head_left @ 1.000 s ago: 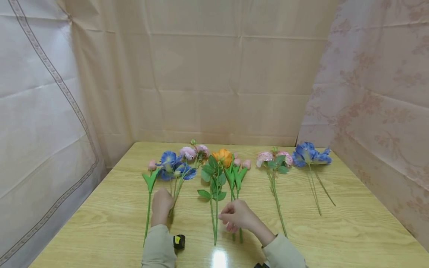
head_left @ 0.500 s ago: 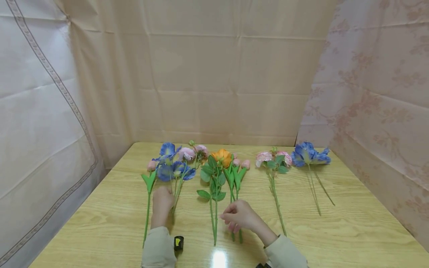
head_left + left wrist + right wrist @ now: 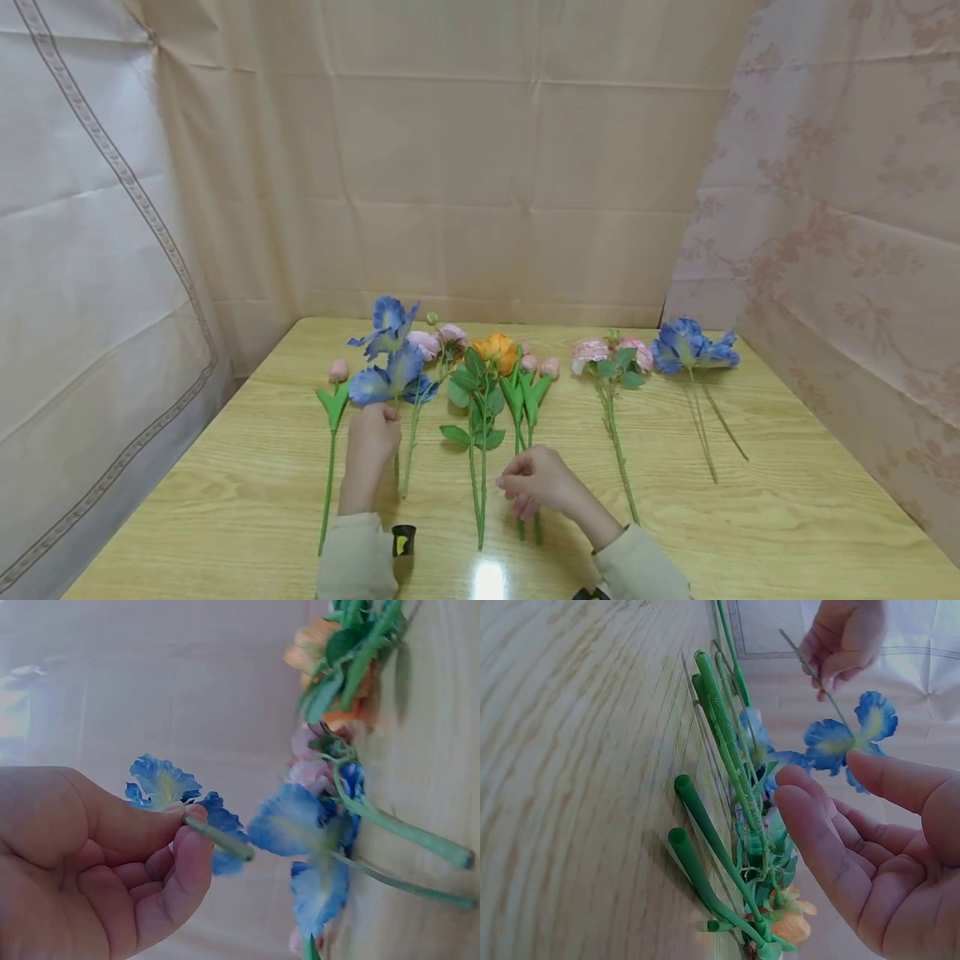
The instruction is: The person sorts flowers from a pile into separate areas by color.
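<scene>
My left hand (image 3: 371,450) pinches the thin stem of a blue iris (image 3: 388,325) between thumb and index finger. In the left wrist view the stem's cut end (image 3: 238,849) sticks out past the fingertips, and the bloom hangs behind them. The right wrist view has this iris (image 3: 859,739) raised off the table. A second blue iris (image 3: 397,375) lies behind the left hand, beside pale pink peonies (image 3: 424,343). My right hand (image 3: 542,482) holds nothing, fingers loosely bent, over the green stems of pink tulips (image 3: 533,398) and right of the orange rose (image 3: 497,353).
A single pink tulip (image 3: 332,412) lies left of the left hand. Toward the right of the wooden table (image 3: 750,533) are pink peonies (image 3: 592,354) and more blue irises (image 3: 690,346). A beige cloth (image 3: 487,192) hangs behind the table's far edge.
The left hand has lifted one blue iris up and away from the other flowers, shifting slightly right. Its bloom now stands higher, above the second iris. The right hand has hardly moved.
</scene>
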### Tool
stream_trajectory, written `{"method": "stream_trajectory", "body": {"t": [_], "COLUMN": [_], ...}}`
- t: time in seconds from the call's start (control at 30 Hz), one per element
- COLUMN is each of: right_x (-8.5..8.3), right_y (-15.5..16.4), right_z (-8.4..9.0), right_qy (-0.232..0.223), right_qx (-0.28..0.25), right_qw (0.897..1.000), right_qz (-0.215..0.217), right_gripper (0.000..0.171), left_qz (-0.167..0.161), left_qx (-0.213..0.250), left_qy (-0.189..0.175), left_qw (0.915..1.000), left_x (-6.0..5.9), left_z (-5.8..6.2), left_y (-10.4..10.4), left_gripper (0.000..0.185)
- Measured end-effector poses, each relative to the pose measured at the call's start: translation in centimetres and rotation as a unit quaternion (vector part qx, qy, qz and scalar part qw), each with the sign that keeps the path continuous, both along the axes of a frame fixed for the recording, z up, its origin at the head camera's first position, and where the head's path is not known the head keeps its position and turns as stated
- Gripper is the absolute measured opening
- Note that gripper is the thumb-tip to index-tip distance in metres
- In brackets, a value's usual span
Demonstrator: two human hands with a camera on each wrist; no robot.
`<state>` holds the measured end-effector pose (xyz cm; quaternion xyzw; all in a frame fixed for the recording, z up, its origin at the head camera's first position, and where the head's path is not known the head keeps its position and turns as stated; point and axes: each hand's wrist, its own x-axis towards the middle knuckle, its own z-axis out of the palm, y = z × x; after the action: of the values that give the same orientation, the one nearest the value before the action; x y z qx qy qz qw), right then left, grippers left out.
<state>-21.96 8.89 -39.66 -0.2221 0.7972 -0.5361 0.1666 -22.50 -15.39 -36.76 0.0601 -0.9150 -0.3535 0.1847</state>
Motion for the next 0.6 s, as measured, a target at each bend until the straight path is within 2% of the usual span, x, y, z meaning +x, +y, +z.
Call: {"method": "stream_trajectory", "body": {"t": [0.13, 0.27, 0.47, 0.6], "right_x": [0.0, 0.1, 0.1, 0.1], "right_y": [0.0, 0.0, 0.0, 0.1], "right_z": [0.0, 0.0, 0.1, 0.1], "right_qy": [-0.003, -0.006, -0.001, 0.003], "right_qx": [0.001, 0.001, 0.000, 0.002], "right_qw": [1.000, 1.000, 1.000, 1.000], "right_qz": [-0.002, -0.005, -0.002, 0.001], "right_gripper": [0.019, 0.019, 0.020, 0.021], "left_qz": [-0.016, -0.045, -0.109, -0.133], "left_qx": [0.014, 0.039, 0.101, 0.113], "left_qy": [-0.007, -0.010, -0.025, -0.029], "left_qw": [0.9998, 0.9982, 0.9886, 0.9842], "left_x": [0.4, 0.5, 0.7, 0.7], "left_z": [0.6, 1.0, 1.2, 1.3], "left_y": [0.6, 1.3, 2.4, 3.2], "left_gripper": [0.014, 0.012, 0.010, 0.009]}}
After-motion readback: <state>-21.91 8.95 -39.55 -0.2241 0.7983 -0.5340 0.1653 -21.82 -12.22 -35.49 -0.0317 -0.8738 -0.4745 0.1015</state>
